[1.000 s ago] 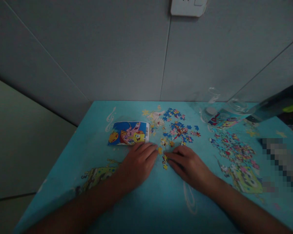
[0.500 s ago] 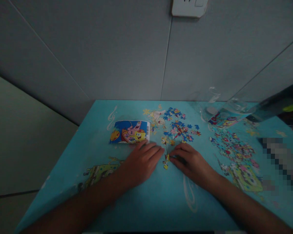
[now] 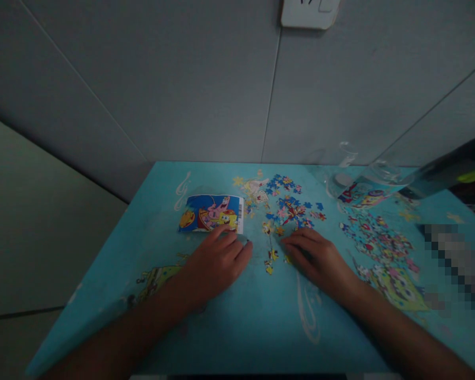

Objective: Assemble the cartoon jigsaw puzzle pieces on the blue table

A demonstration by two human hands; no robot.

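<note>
Yellow puzzle pieces (image 3: 274,254) lie midway between the table's (image 3: 245,327) near and far edges, exposed now that my right hand (image 3: 315,256), fingers bunched, and left hand (image 3: 219,258), loosely curled, have parted, any pinch unclear.

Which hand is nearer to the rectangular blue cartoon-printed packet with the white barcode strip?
Left. The left hand is at the near edge of the blue packet; the right hand is farther off, to the packet's right, beside small yellow jigsaw pieces.
</note>
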